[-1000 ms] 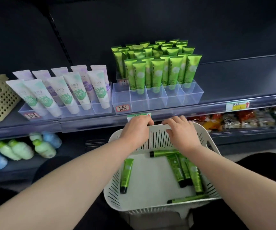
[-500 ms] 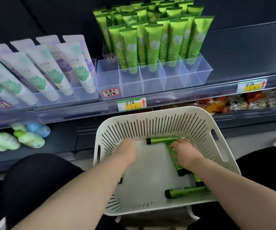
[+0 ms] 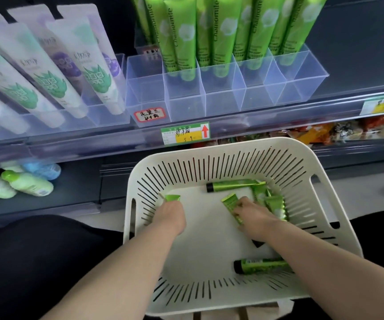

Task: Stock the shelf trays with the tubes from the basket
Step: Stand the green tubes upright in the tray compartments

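A white slotted basket [image 3: 228,148] sits in front of me with several green tubes in it. My left hand [image 3: 171,217] grips one green tube [image 3: 172,197] near the basket's left wall; only the tube's crimped end shows above the fingers. My right hand [image 3: 254,218] holds another green tube [image 3: 230,203] in the middle of the basket. Loose tubes lie at the back [image 3: 230,186], beside my right hand [image 3: 276,205] and at the front right [image 3: 261,266]. Above, the clear shelf tray [image 3: 186,105] holds upright green tubes [image 3: 223,38], and its front compartments are bare.
To the left stands another clear tray of white and purple tubes [image 3: 54,72]. A price tag [image 3: 185,133] sits on the shelf rail. Green and blue bottles [image 3: 24,181] lie on the lower shelf at left, snack packets [image 3: 325,132] at right. My dark-clothed knees flank the basket.
Both hands dropped from the basket's far rim into the basket and closed round a green tube each. The view moved closer to the shelf.
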{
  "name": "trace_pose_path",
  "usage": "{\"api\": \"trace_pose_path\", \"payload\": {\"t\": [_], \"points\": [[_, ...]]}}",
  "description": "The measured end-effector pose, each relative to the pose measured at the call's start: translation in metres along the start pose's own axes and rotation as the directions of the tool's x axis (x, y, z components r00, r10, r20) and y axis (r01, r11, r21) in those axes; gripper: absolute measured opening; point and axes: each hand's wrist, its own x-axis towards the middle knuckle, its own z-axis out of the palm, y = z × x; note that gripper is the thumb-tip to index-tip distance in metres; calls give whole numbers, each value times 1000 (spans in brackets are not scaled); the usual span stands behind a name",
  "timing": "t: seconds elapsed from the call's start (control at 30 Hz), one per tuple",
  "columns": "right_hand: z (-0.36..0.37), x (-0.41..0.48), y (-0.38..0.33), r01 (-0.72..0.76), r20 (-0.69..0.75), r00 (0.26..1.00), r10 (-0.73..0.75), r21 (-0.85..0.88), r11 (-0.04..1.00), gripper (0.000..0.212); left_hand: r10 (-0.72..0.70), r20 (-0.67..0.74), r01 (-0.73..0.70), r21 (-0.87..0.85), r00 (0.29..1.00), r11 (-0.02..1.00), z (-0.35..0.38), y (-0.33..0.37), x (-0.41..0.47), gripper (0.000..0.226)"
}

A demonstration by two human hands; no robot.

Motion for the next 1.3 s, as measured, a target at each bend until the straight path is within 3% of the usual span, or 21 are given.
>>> {"api": "trace_pose_path", "payload": {"t": [0.2,0.37,0.53,0.7,0.83,0.93,1.07,1.3], "points": [[-5,8,-9,-110,-112,986,124,130,985,39,24,-3,-24,27,1000,999,3,3,5,29],[1,15,-22,-153,-101,981,164,105,983,67,63,-90,-67,-43,994,997,6,-1,15,27],[-7,12,-21,-51,-140,988,57,49,997,43,64,-88,-65,-16,994,998,13,2,22,43],[-22,8,-20,-21,-231,971,64,185,982,57,61,-119,-63,-16,991,998,15,10,31,45],[-20,11,-18,-19,-236,970,67,200,980,53,66,-133,-61,40,989,997,16,14,33,45],[-22,11,-18,-34,-188,978,89,281,959,62,91,-108,-84,63,990,994,16,16,31,30],[-34,0,-21,19,-185,981,56,378,926,76,122,-151,-134,-77,981,988,6,18,23,12],[-57,-21,-23,55,-282,957,64,396,917,45,230,-359,-332,-255,905,908,-29,29,-11,8]]}}
